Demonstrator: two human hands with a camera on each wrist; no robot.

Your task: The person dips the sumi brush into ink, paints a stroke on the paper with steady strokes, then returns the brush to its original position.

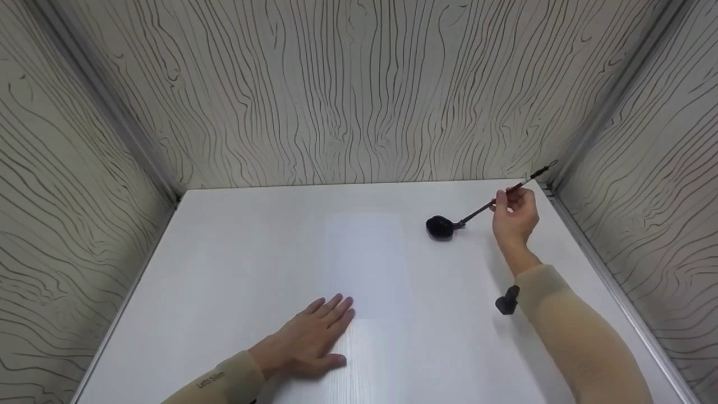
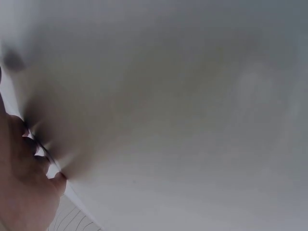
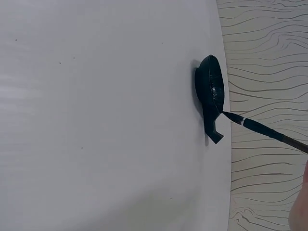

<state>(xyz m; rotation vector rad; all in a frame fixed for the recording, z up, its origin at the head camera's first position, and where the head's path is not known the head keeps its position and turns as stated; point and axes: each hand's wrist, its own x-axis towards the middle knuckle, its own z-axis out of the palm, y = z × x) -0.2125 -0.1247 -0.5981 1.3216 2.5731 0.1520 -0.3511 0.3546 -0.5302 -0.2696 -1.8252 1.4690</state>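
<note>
My right hand pinches a writing brush, its handle slanting up to a dark end with a hanging loop. Down at the other end, the dark pointed tip meets a small black ink dish. The right wrist view shows this brush with its tip at the dish's rim, where a short handle joins the round bowl. My left hand rests palm down, fingers straight, with its fingertips at the lower left edge of a pale sheet of paper. Fingers show at the edge of the left wrist view.
The white tabletop is bounded by a wood-patterned back wall and side walls. Metal strips run along the corners. A black wrist camera sticks out from the right sleeve.
</note>
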